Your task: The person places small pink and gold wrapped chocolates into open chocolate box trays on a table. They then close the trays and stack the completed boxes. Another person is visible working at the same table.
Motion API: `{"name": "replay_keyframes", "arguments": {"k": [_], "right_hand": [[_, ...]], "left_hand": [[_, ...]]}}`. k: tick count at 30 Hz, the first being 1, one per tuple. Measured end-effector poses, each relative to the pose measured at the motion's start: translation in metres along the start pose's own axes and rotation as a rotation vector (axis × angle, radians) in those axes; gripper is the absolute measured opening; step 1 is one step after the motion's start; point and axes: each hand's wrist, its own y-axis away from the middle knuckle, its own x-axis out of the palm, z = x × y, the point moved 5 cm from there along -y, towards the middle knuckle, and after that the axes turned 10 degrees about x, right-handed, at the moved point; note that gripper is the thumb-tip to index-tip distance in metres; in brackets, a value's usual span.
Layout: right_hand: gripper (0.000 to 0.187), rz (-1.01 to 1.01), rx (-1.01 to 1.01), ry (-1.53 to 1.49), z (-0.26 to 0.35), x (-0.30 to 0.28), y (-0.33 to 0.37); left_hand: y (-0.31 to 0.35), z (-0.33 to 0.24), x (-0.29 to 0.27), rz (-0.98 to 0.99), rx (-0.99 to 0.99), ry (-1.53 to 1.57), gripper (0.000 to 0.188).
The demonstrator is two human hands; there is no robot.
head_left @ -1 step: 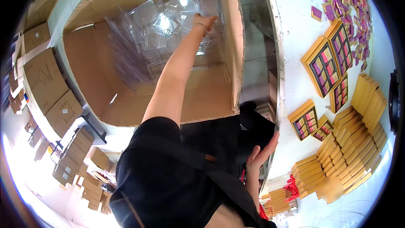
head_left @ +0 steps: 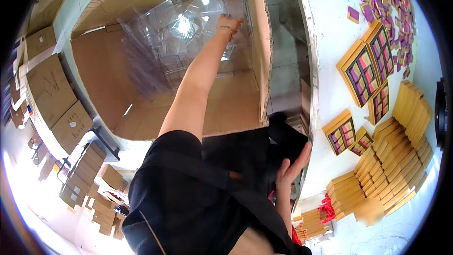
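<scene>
My left hand (head_left: pixel 229 23) reaches deep into a large open cardboard box (head_left: pixel 99 56), near its right wall. Its fingers are curled among clear flat plastic lids (head_left: pixel 205 4), and the grip itself is too hidden to tell what they hold. More of these see-through pieces lie loosely piled to the left of the hand, some leaning on edge. At the lower right, my right hand (head_left: pixel 292 166) rests against the edge of a white table (head_left: pixel 325 179), fingers stretched and thumb apart, holding nothing.
On the table lie several yellow-edged boxes with pink and purple squares (head_left: pixel 362 73), stacks of yellow boxes (head_left: pixel 389 156) and scattered small purple-and-gold pieces (head_left: pixel 377 0). Closed cardboard cartons (head_left: pixel 51 82) stand at the left. A gap separates the open box from the table.
My right hand has shifted up very slightly along the table edge. My left hand stays in the box in almost the same place.
</scene>
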Motion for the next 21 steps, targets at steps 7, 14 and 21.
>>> {"name": "replay_keyframes", "arguments": {"k": [7, 14, 21], "right_hand": [[0.061, 0.007, -0.105, -0.573, 0.087, -0.026, -0.038], [0.079, 1.096, 0.111, -2.015, 0.178, -0.034, -0.065], [0.039, 0.199, 0.333, -1.88, 0.019, -0.155, -0.045]], "left_hand": [[0.096, 0.006, -0.123, 0.319, 0.115, 0.516, 0.05], [0.364, -0.142, -0.112, 1.204, -0.049, 0.303, 0.089], [0.428, -0.192, -0.021, 1.31, 0.063, -0.169, 0.071]]}}
